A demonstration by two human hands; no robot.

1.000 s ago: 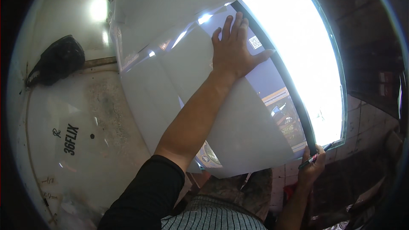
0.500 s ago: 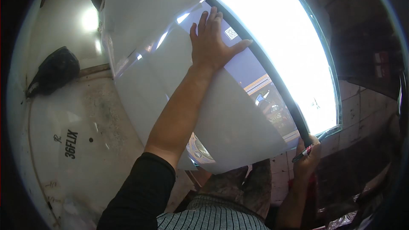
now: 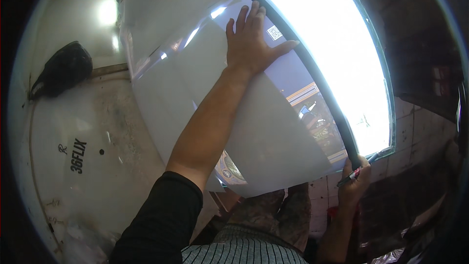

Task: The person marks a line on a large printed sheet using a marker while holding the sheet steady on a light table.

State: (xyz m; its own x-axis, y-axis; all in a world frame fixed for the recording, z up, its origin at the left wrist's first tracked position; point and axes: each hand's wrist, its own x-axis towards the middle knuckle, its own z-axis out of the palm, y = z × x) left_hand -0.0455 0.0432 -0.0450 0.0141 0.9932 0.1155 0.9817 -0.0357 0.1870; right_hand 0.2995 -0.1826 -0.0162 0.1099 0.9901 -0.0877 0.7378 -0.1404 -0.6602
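My left hand lies flat with fingers spread on a purple printed sheet. Its fingertips and thumb reach the edge of a long dark strip, which runs down the sheet beside a glaring lit panel. At the strip's lower end my right hand is closed round the strip, with a marker pen also held in it, lying across the fingers. Under my left forearm a pale translucent sheet covers part of the print. The right palm is hidden.
More pale sheeting spreads at the upper left. A white board with dark lettering lies at the left, and a black curved bundle rests near its top. Floor tiles show at the right, beside dark clutter.
The whole scene has shifted slightly right in the picture. Both hands keep nearly the same places on the sheet and the strip.
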